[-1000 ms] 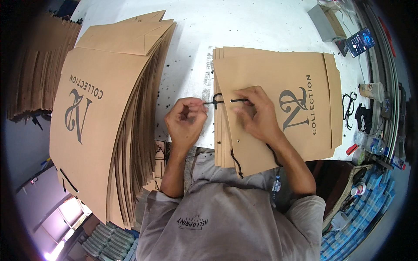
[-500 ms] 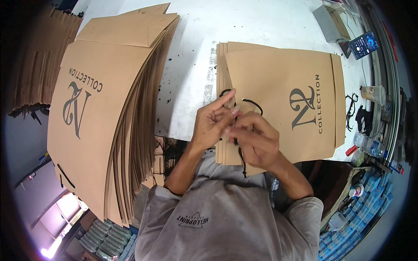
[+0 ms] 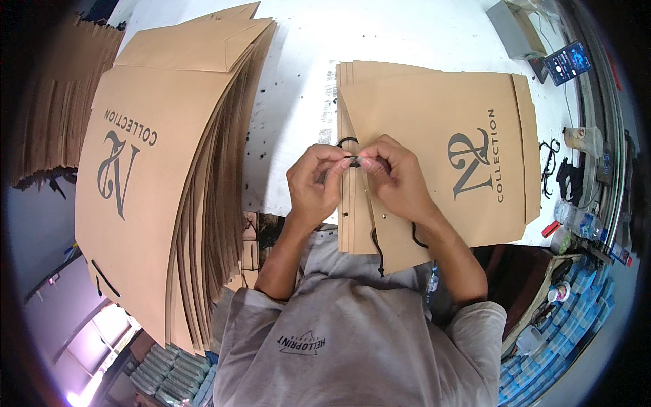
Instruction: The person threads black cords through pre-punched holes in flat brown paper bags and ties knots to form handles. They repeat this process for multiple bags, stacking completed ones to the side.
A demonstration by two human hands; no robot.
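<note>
A brown paper bag (image 3: 413, 108) with dark print lies flat on top of a small pile, its open edge toward the left. At that edge, my left hand (image 3: 314, 186) pinches a black cord (image 3: 353, 161) between thumb and forefinger. My right hand (image 3: 399, 178) grips the same cord from the other side, fingertips almost touching the left ones. Whether the cord is knotted there cannot be seen. More black cord (image 3: 378, 252) hangs over the bag's near edge, and another piece shows below my right wrist. Small eyelet holes sit along the bag's edge.
A tall stack of similar brown bags (image 3: 156, 156) leans at the left, with more bags (image 3: 57, 102) beyond. The white table (image 3: 305, 54) carries dark scraps. At the right are a grey box (image 3: 513, 34), a phone (image 3: 567, 63), a plastic cup (image 3: 583, 140) and loose black cords (image 3: 548, 159).
My right hand has moved up and come together with my left at the cord, and the blur of its motion is gone. My left hand has shifted slightly left, its forefinger now bent in.
</note>
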